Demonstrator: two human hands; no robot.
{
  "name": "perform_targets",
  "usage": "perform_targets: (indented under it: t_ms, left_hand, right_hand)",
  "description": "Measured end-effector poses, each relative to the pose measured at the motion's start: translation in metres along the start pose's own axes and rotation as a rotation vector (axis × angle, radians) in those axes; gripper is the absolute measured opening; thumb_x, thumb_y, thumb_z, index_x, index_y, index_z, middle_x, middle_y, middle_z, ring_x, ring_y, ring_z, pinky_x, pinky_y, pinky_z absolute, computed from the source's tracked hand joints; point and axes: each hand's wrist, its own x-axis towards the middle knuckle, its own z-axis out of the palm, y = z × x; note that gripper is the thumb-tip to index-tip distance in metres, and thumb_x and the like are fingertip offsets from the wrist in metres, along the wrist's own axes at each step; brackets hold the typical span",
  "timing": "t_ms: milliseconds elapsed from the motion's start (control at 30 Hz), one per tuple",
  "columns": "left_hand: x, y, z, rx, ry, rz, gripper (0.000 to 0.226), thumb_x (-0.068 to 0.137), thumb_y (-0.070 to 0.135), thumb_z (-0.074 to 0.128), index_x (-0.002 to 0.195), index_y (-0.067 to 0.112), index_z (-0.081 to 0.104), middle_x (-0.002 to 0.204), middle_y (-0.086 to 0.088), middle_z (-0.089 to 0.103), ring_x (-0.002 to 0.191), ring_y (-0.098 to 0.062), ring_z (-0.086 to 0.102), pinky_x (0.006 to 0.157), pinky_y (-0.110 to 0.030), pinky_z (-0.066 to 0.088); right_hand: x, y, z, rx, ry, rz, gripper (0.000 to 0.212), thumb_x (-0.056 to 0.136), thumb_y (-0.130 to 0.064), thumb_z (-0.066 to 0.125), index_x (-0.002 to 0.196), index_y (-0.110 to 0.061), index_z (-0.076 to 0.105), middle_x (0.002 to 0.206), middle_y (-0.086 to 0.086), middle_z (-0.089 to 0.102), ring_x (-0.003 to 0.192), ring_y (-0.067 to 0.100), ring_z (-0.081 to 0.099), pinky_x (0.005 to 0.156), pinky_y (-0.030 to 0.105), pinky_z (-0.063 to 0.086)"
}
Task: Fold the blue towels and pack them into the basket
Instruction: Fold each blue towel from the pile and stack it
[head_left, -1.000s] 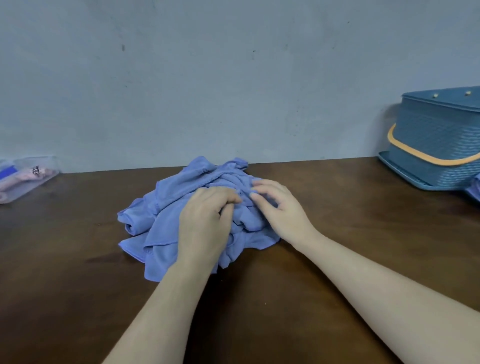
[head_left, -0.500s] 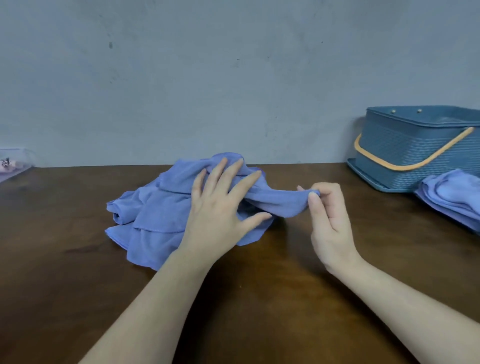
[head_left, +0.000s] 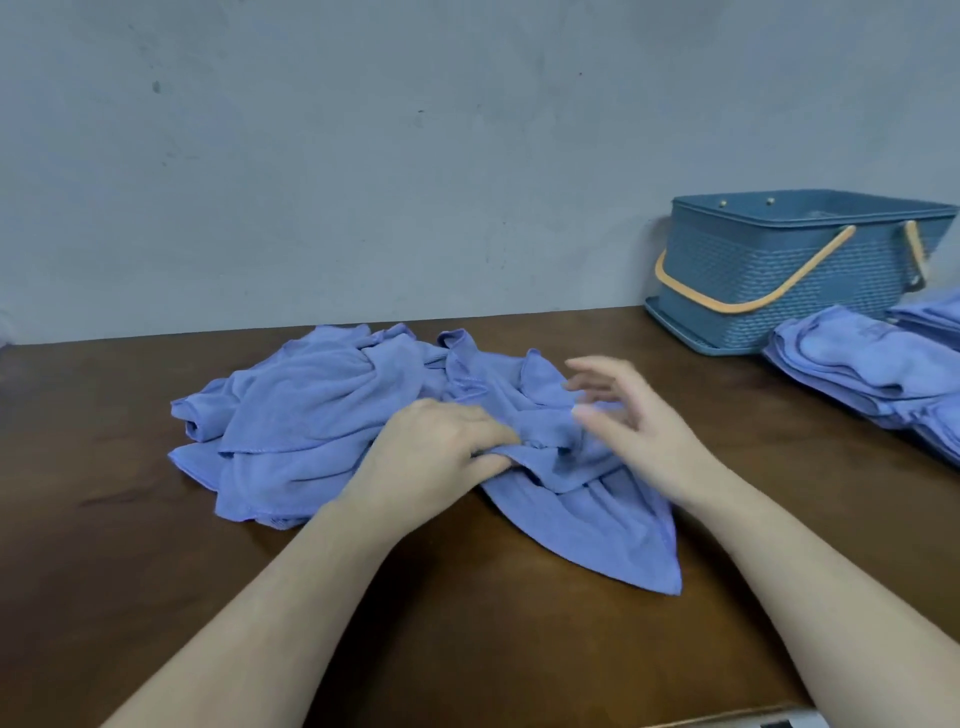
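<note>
Towels (head_left: 322, 415) heaped on desk (head_left: 104, 571). L grip (head_left: 441, 457) pinching a fold; R grip (head_left: 631, 415) released, blurred, hovering just above cloth. Basket (head_left: 769, 280) well right of R grip, folded stack (head_left: 862, 374) beside it.

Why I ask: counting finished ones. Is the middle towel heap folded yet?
Unfolded: the towel heap lies crumpled in loose bunches, left hand pinching it.

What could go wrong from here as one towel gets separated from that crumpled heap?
1. The left hand pinches a fold where several layers of the towel heap overlap, so lifting may drag more than one towel.
2. The right hand is blurred and holds nothing, so the pulled-out towel has only one anchor and may bunch up.
3. The folded stack lies in front of the basket and could get knocked.
</note>
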Motion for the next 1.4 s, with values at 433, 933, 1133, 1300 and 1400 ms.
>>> perform_targets:
  t_ms: [433,933,1133,1300,1400]
  left_hand:
    - [-0.007,0.02,-0.001,-0.5,-0.074,-0.202,0.059,0.081,0.065,0.061,0.133,0.038,0.056,0.142,0.025,0.045,0.137,0.002,0.038,0.111,-0.02,0.031]
    - [-0.02,0.039,0.001,-0.48,-0.167,-0.16,0.037,0.074,0.062,0.074,0.079,0.028,0.061,0.117,0.024,0.058,0.103,-0.006,0.06,0.086,-0.031,0.049]
    - [-0.021,0.065,0.003,-0.532,-0.273,-0.16,0.039,0.082,0.069,0.061,0.098,0.033,0.061,0.094,0.011,0.067,0.086,-0.01,0.064,0.078,-0.037,0.053]
    - [-0.022,0.077,0.007,-0.536,-0.26,-0.143,0.043,0.092,0.069,0.04,0.124,0.044,0.054,0.112,0.02,0.065,0.098,0.0,0.061,0.086,-0.032,0.051]
    - [-0.02,0.074,0.012,-0.423,-0.251,-0.178,0.051,0.091,0.074,0.027,0.133,0.053,0.048,0.095,0.013,0.063,0.092,0.001,0.055,0.083,-0.028,0.046]
  right_hand:
    - [-0.018,-0.011,0.003,-0.095,-0.221,0.121,0.011,0.095,-0.014,0.066,0.1,-0.021,0.072,0.094,-0.011,0.071,0.091,0.011,0.064,0.083,0.025,0.051]
    - [-0.063,-0.001,-0.018,-0.505,-0.134,0.076,0.063,0.076,-0.062,0.074,0.133,-0.045,0.054,0.127,-0.035,0.054,0.12,-0.01,0.047,0.106,0.029,0.04]
    - [-0.092,-0.004,-0.054,-0.44,-0.137,0.069,0.023,0.089,-0.021,0.076,0.107,-0.03,0.067,0.107,-0.02,0.065,0.106,-0.007,0.052,0.086,0.006,0.036]
    - [-0.114,-0.007,-0.081,-0.409,-0.085,0.129,0.022,0.088,-0.023,0.077,0.104,-0.031,0.063,0.101,-0.02,0.061,0.094,0.003,0.057,0.076,0.014,0.042]
    - [-0.123,-0.001,-0.09,-0.443,-0.019,0.084,0.024,0.084,-0.035,0.078,0.098,-0.041,0.059,0.103,-0.013,0.062,0.1,0.011,0.056,0.085,0.026,0.044]
